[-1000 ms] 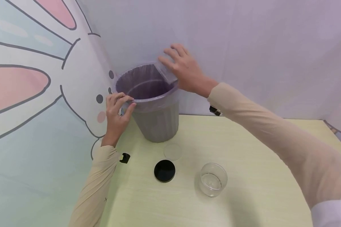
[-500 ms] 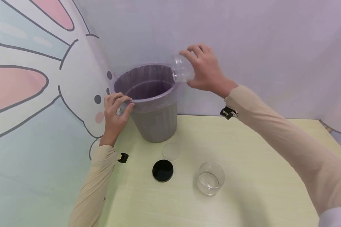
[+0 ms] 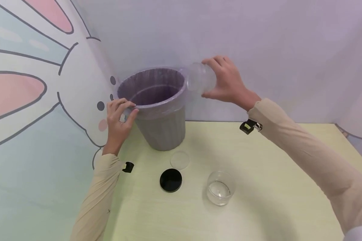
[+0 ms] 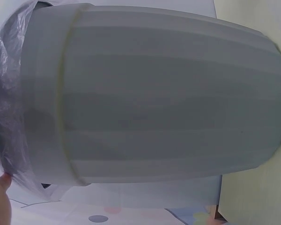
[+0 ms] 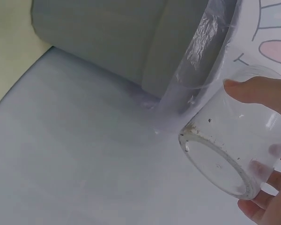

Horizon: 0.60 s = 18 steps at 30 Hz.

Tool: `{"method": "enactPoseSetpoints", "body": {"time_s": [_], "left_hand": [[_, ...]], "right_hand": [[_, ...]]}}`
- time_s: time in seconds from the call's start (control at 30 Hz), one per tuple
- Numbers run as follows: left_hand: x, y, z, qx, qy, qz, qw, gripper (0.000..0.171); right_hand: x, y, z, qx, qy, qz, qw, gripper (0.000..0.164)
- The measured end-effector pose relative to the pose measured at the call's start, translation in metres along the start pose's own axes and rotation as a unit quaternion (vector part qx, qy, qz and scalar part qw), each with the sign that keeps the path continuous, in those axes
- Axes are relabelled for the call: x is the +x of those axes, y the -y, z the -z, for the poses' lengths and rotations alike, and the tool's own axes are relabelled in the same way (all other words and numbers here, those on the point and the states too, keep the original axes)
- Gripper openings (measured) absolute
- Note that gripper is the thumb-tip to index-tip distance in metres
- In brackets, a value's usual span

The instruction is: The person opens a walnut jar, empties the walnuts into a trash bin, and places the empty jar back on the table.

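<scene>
My right hand (image 3: pixel 229 82) grips a clear jar (image 3: pixel 199 78) on its side, just right of the trash bin's rim. In the right wrist view the jar (image 5: pixel 225 136) is tilted, its round base toward the lower left, with small brown specks near the base. The grey trash bin (image 3: pixel 166 132) stands upright, lined with a thin translucent bag (image 5: pixel 196 61) folded over its rim. At the bin's near left edge, my left hand (image 3: pixel 117 120) pinches the lined rim between fingers and thumb. Only part of that hand (image 4: pixel 0 201) shows in the left wrist view.
On the pale table (image 3: pixel 259 160) in front of the bin lie a black round lid (image 3: pixel 170 180) and a clear disc (image 3: pixel 180 160). An open clear container (image 3: pixel 219 190) stands to their right. Curtain-like walls rise behind and at the left.
My right hand has drawn the jar rightward from the bin's opening to just outside its rim. The left hand keeps its place on the rim while the head view shifts slightly.
</scene>
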State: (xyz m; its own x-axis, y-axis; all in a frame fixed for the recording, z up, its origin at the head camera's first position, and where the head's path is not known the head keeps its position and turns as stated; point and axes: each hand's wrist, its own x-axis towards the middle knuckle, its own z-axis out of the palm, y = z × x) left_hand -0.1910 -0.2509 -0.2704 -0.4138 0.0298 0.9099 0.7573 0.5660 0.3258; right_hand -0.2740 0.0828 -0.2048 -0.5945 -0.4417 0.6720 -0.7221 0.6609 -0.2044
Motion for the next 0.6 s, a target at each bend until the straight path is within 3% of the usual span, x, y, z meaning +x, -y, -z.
{"method": "enactPoseSetpoints", "body": {"time_s": [0.2, 0.6], "left_hand": [[-0.001, 0.002, 0.005, 0.005, 0.001, 0.011, 0.9999, 0.013], [-0.001, 0.002, 0.006, 0.008, 0.004, 0.02, 0.9998, 0.014]], "right_hand": [[-0.008, 0.002, 0.0, 0.04, 0.015, -0.036, 0.998, 0.086], [-0.03, 0.005, -0.001, 0.088, 0.026, -0.059, 0.994, 0.086]]}}
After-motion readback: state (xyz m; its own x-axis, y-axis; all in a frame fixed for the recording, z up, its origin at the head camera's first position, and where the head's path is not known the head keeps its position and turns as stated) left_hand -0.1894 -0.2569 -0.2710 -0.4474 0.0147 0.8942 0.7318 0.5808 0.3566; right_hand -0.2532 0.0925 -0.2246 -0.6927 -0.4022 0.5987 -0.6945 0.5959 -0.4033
